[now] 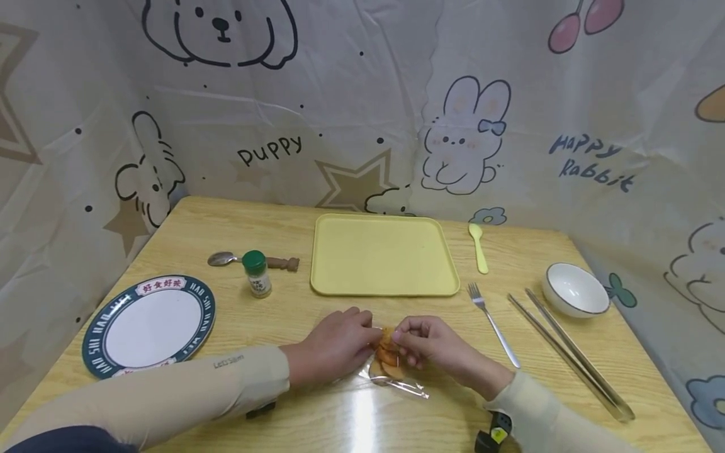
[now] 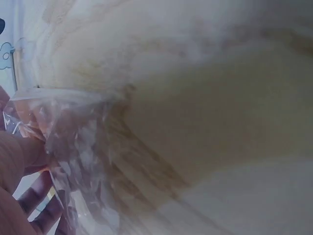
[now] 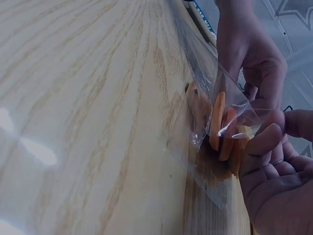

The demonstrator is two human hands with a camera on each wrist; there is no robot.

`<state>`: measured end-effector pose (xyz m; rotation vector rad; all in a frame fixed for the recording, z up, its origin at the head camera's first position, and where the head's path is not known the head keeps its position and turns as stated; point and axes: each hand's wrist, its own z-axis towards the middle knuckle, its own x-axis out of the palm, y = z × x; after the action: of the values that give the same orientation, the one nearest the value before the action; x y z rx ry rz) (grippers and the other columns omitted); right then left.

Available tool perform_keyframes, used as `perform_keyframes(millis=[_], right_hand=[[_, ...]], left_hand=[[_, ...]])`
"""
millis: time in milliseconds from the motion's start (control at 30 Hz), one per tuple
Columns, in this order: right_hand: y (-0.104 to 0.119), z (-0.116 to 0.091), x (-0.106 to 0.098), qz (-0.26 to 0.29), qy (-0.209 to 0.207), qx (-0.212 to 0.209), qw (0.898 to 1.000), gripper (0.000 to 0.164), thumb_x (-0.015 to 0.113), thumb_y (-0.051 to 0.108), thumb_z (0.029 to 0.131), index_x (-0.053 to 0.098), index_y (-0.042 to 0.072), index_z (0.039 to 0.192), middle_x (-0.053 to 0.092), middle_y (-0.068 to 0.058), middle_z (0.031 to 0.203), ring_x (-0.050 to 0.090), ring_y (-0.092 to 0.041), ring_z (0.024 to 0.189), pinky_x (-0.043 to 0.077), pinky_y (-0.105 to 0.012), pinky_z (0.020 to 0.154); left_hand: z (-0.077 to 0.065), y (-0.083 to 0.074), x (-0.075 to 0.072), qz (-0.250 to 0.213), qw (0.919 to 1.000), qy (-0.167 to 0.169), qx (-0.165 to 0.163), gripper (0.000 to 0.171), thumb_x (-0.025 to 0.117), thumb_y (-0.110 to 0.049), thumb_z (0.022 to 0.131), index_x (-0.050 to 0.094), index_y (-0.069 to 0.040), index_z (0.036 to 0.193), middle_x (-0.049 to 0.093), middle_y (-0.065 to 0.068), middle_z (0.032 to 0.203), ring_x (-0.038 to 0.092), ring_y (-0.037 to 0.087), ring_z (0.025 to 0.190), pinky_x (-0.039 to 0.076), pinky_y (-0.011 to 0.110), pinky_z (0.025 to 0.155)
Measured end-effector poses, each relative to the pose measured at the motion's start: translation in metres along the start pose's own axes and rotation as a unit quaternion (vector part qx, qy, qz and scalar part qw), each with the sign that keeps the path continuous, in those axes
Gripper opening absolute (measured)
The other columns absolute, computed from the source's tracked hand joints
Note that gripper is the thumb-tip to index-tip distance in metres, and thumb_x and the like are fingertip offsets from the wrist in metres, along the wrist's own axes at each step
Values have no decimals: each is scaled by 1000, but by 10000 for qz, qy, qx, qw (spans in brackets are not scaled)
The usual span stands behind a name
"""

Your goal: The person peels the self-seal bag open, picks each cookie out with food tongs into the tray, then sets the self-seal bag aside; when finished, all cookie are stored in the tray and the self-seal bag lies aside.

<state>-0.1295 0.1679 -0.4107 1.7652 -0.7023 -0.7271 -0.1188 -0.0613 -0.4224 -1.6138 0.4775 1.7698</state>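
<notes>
Low over the near middle of the table, a clear plastic bag (image 1: 410,385) holds several flat orange slices (image 1: 389,355), which look like carrot. My left hand (image 1: 337,346) grips the bag's left side with curled fingers. From the right, my right hand (image 1: 438,346) pinches the bag's film between thumb and forefinger, as the right wrist view shows. There the slices (image 3: 226,134) stand side by side inside the crinkled film. In the left wrist view the bag (image 2: 80,161) fills the left side, beside fingers (image 2: 36,193).
A yellow tray (image 1: 385,255) lies behind my hands. To the left are a plate (image 1: 153,327), a green-capped shaker (image 1: 257,275) and a spoon (image 1: 223,258). On the right lie a yellow spoon (image 1: 478,248), a fork (image 1: 494,325), metal tongs (image 1: 578,358) and a white bowl (image 1: 576,290).
</notes>
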Motion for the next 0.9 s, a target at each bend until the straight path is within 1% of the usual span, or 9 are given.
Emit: perform_keyframes(millis=[133,267,400,533,600,667,733,833,900], right_hand=[[0,-1,0,29,3,11,10000,27,58,26,97,58,-2,98,60,4,74,54,-5,61,45,-18,55],[0,-3,-2,-64,-91,55,9999,32,58,27,97,58,-5,102,59,5,73,54,-5,62,46,-19,56],[1,-7,-8,-270,-331,80,9991,35,58,26,96,57,-8,104,58,5,74,55,-6,63,48,-21,59],[0,-11,-13,-342,-436,110,9984,35,58,24,96,56,-10,104,57,3,76,55,-6,63,50,-22,60],[0,-12,-15,-365,-452,67,9983,34,58,23,97,56,-10,104,57,2,77,56,-6,63,50,-22,60],[1,-12,-17,-382,-456,17,9982,35,57,24,97,56,-10,104,57,2,77,56,-6,63,49,-22,59],[2,-12,-18,-383,-435,-19,9983,35,57,24,97,55,-10,104,57,2,77,56,-6,63,49,-22,59],[2,-12,-18,-362,-375,-7,9986,37,57,24,97,54,-12,104,56,3,76,55,-5,63,48,-21,58],[2,-12,-19,-349,-349,8,9988,36,57,24,97,54,-12,104,56,4,75,55,-5,63,48,-20,58]], left_hand=[[-1,0,1,-62,9999,-151,46,5,63,-24,89,61,-27,85,52,-10,83,42,7,72,31,19,57],[-3,2,-1,-292,9994,-201,59,6,60,-26,93,62,-25,88,50,-11,82,43,6,74,35,19,61],[-6,8,-9,-555,9979,-341,-53,6,59,-26,95,61,-24,90,53,-13,86,47,4,79,43,20,69],[-7,13,-19,-919,9943,-519,-126,8,57,-25,97,58,-23,90,55,-14,88,49,2,81,46,20,70],[-7,15,-22,-1155,9922,-454,-69,8,56,-24,98,57,-21,91,55,-12,89,49,2,81,46,20,71],[-6,16,-25,-1364,9902,-283,7,8,54,-22,100,57,-19,94,56,-10,91,51,3,81,47,20,72],[-6,16,-26,-1458,9892,-129,69,7,53,-20,100,58,-16,98,58,-7,94,53,5,84,49,21,76],[-7,18,-26,-1370,9905,-20,141,10,55,-17,98,63,-12,103,60,-4,96,54,6,85,50,22,77],[-8,18,-26,-1184,9927,-69,205,11,58,-16,97,67,-12,103,60,-4,93,54,6,82,50,21,75]])
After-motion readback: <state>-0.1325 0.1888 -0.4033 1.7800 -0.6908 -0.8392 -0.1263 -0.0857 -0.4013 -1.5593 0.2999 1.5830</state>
